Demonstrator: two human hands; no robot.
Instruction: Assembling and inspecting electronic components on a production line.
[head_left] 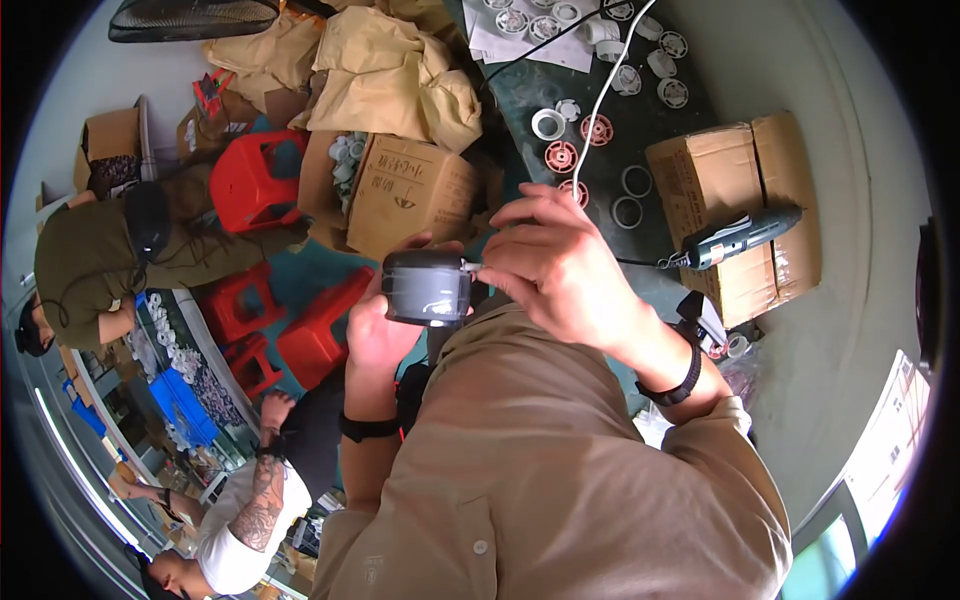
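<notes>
My left hand (378,330) is wrapped round a dark grey, rounded device (428,290) with a black top and a glossy band, held in front of my body. From the right, my right hand (560,265) pinches a small light-coloured plug (471,267) at the device's side. Whether the plug is fully seated cannot be made out. A white cable (605,95) comes down from the top of the view and disappears behind my right hand. The far fingers of my left hand are mostly hidden by the device.
Beyond my hands, a dark green table (520,110) bears white rings (548,124) and red round parts (560,156). An electric screwdriver (745,238) lies on a cardboard box (720,165) at right. Red stools (258,180) and an open carton (410,195) stand leftward. Two co-workers (85,265) are at left.
</notes>
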